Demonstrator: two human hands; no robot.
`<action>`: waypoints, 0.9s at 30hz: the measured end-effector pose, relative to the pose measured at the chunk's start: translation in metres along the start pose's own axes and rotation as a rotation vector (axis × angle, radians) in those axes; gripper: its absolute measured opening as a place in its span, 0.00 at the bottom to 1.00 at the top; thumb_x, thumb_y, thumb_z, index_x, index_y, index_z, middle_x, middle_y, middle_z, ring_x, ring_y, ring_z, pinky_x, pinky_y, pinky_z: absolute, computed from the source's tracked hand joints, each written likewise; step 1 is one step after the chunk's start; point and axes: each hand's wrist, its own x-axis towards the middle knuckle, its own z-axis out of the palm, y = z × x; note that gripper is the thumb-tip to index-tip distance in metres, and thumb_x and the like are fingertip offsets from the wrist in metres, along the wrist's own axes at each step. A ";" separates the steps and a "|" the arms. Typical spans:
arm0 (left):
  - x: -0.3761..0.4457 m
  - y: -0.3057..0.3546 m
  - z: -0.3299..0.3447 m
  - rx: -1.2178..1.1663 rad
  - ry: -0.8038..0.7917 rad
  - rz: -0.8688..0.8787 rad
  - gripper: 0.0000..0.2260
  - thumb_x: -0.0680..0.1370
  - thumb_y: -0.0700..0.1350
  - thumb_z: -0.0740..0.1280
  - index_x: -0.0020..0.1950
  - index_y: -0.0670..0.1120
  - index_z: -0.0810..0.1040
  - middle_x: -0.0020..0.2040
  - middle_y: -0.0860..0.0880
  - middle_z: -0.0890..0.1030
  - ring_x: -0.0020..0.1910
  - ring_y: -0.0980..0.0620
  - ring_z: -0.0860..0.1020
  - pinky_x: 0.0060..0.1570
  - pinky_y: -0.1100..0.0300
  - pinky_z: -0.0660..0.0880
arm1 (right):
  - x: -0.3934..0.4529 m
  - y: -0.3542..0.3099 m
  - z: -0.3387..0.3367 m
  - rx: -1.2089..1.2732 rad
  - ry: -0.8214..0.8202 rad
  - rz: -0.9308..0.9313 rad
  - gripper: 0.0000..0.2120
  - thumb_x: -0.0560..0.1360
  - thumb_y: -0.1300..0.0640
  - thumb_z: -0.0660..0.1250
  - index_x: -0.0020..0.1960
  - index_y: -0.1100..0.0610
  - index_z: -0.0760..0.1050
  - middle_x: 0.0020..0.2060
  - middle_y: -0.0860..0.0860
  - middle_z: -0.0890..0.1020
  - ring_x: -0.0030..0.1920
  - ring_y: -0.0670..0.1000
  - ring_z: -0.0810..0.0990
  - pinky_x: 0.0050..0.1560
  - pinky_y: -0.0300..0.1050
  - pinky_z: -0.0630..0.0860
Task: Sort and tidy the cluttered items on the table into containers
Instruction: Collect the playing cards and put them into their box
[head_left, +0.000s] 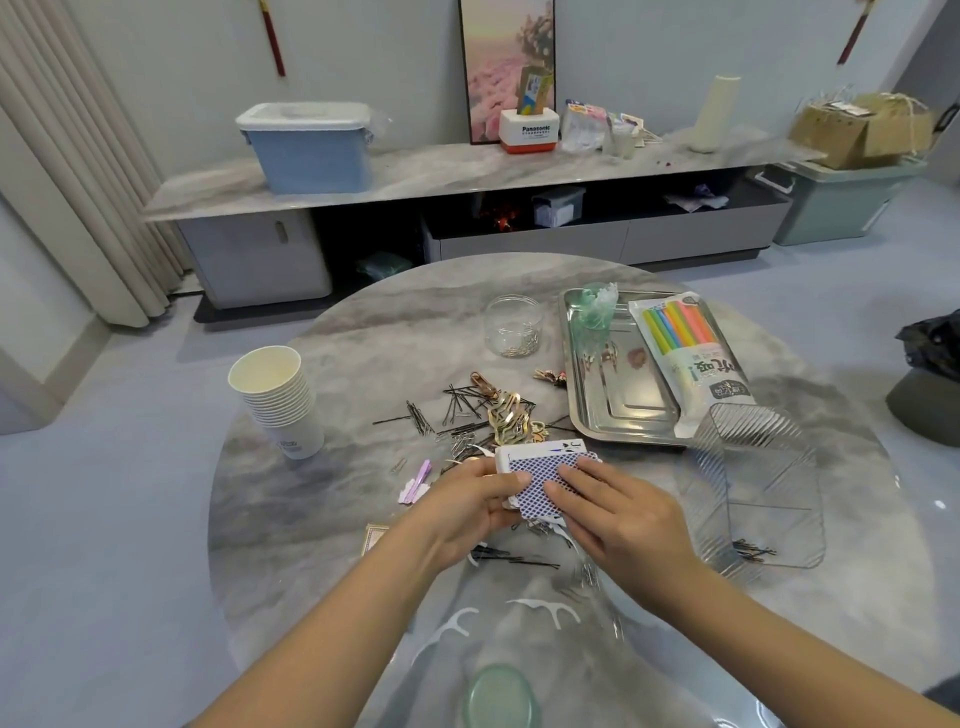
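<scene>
Head view: a round grey marbled surface (363, 332) is standing before a long marble-topped cabinet (467, 171), which is carrying a blue lidded bin (311, 156) and a white box reading "Panasonic" (530, 132). Near the surface's middle, the left hand (467, 504) and right hand (623, 514) are both gripping a deck of blue-patterned playing cards (540, 467), fingers curled around it, above scattered hairpins (457, 410). A steel tray (623, 410) is sitting toward the right edge.

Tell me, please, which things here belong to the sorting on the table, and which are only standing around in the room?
Belong to the job:
- deck of playing cards, held by left hand and right hand
- loose hairpins
- steel tray
- clear ribbed bin
- clear jar
- pack of straws

Just lying about:
- blue storage box
- Panasonic box
- cardboard box
</scene>
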 end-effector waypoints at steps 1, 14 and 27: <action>0.001 -0.001 -0.001 -0.007 0.005 0.001 0.12 0.76 0.32 0.64 0.60 0.36 0.74 0.44 0.44 0.84 0.38 0.51 0.82 0.39 0.60 0.80 | 0.001 -0.001 0.000 0.022 -0.002 0.014 0.10 0.74 0.54 0.65 0.49 0.54 0.84 0.48 0.51 0.85 0.50 0.54 0.84 0.47 0.47 0.81; 0.012 -0.002 -0.007 -0.123 0.182 -0.047 0.06 0.78 0.37 0.63 0.54 0.38 0.75 0.42 0.42 0.81 0.35 0.50 0.80 0.30 0.61 0.79 | -0.001 0.007 -0.005 0.339 -0.170 0.060 0.16 0.80 0.51 0.58 0.53 0.55 0.82 0.56 0.52 0.82 0.61 0.51 0.78 0.61 0.45 0.74; 0.009 -0.008 -0.006 0.156 0.153 0.067 0.09 0.78 0.37 0.65 0.58 0.40 0.74 0.45 0.43 0.83 0.37 0.51 0.82 0.33 0.62 0.77 | 0.019 0.017 -0.011 0.505 -0.381 0.787 0.14 0.74 0.58 0.68 0.60 0.51 0.78 0.51 0.49 0.79 0.50 0.48 0.76 0.47 0.32 0.66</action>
